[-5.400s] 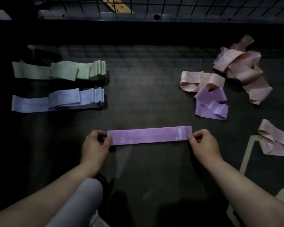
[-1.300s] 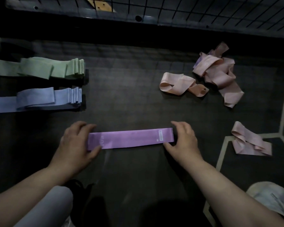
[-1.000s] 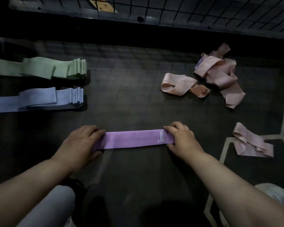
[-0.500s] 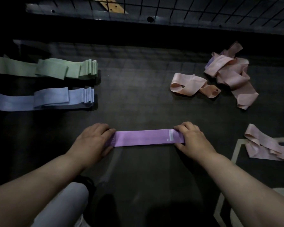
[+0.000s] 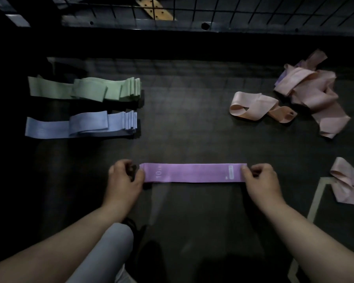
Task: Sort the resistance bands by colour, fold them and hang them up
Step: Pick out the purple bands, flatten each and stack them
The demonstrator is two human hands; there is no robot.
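We're pinching the purple band (image 5: 192,173) at both ends, flat on the floor (image 5: 192,129). The left grip (image 5: 124,178) is clamping the "10" end, fingertips lost in shadow, and the right grip (image 5: 261,180) is clamping the label end. The green stack (image 5: 86,89) and blue stack (image 5: 80,124) are lying far left. The pink heap (image 5: 311,88) is half-hiding something lilac, and a pink band (image 5: 347,180) is running off the right edge.

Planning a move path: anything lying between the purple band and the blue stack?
Nothing. The head view shows only bare dark floor between the purple band and the blue stack.
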